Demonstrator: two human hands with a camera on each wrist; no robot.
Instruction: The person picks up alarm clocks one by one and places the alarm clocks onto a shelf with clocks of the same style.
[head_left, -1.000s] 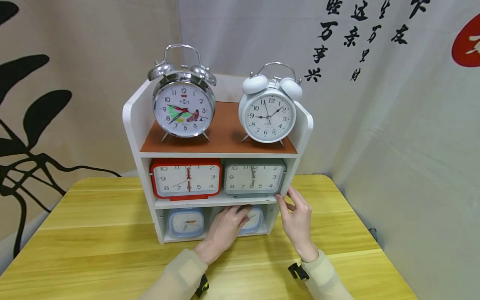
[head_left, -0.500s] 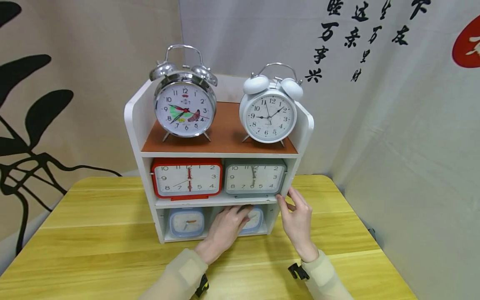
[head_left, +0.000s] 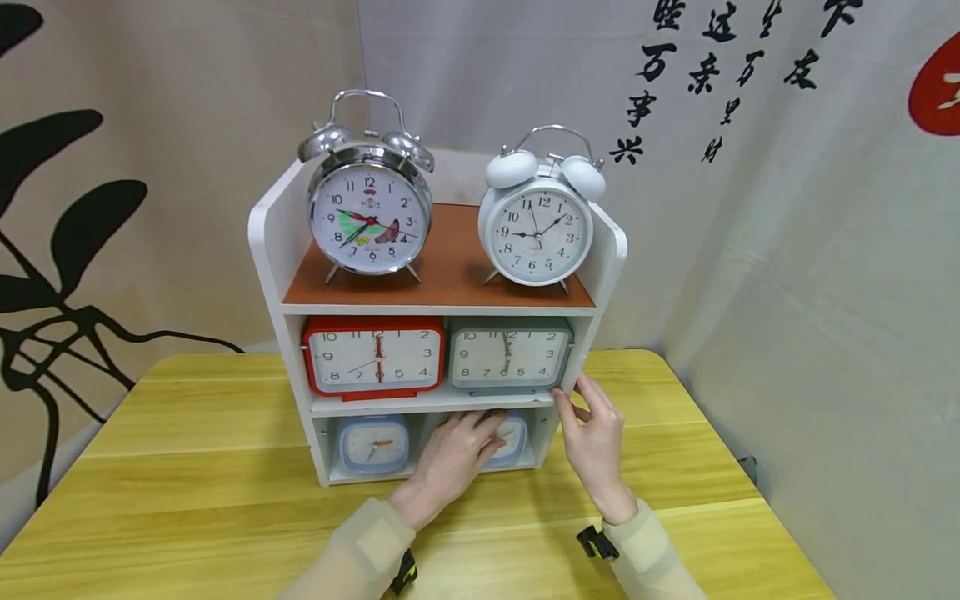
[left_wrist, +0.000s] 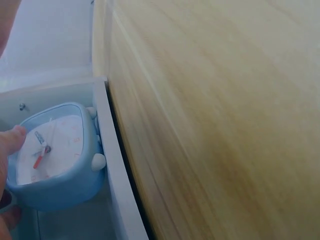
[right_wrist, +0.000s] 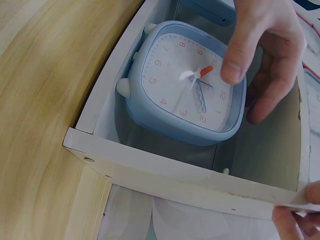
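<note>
My left hand (head_left: 453, 450) reaches into the right part of the shelf's bottom tier. It holds a pale blue alarm clock (right_wrist: 185, 90), thumb over the clock face and fingers bent around its top side. In the left wrist view, the same clock (left_wrist: 55, 155) stands with its small white feet near the bottom board; the hand is mostly out of frame. With thumb and fingers, my right hand (head_left: 592, 433) grips the right side panel of the white shelf (head_left: 438, 310), at the middle board's height. Only its fingertips (right_wrist: 287, 222) show in the right wrist view.
Another pale blue clock (head_left: 372, 444) sits at the bottom left. Above are a red clock (head_left: 420, 354) and a grey-green clock (head_left: 480, 358). A silver twin-bell clock (head_left: 367, 221) and a white one (head_left: 536, 233) stand on top. The wooden table (head_left: 225, 450) carries the shelf.
My left thumb has shifted slightly across the blue clock's front. The right hand and the shelf have not visibly moved.
</note>
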